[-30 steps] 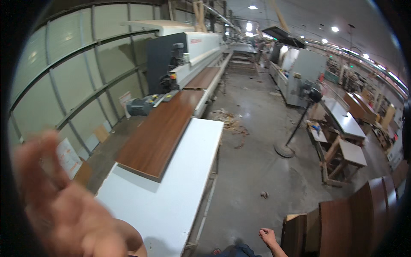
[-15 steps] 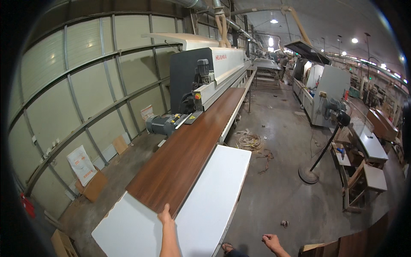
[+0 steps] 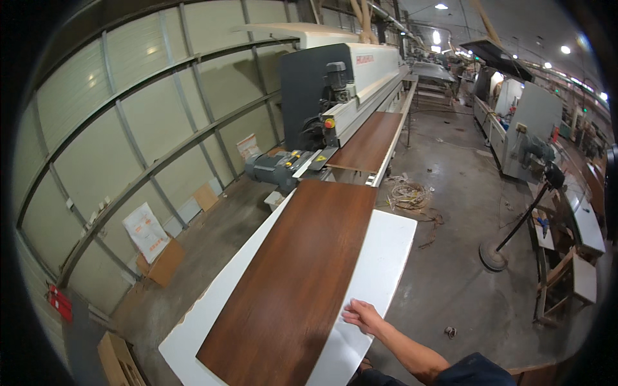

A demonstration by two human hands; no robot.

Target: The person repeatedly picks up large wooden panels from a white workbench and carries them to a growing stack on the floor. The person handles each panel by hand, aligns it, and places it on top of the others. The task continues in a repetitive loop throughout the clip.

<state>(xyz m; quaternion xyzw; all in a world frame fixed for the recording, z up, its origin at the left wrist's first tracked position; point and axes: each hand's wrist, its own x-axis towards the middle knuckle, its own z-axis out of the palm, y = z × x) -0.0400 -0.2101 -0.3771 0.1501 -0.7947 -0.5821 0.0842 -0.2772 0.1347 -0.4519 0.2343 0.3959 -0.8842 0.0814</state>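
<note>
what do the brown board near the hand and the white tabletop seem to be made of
Brown board: probably wood or wood-look laminate; satin, with streaky grain and soft sheen.
White tabletop: perhaps coated board; smooth, plain, its left edge chipped brownish.

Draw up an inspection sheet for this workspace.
Surface: white table, left edge looks chipped.
Job's things: near brown board on the table; far brown board alongside the white machine.
Clutter: small object on the floor; cardboard by the wall.
Hands: right hand at the near board's right edge, contact unclear; left hand not in view.
Cables: tangled strands on the floor, possibly cable.
Surroundings: grey machine at right.
</note>
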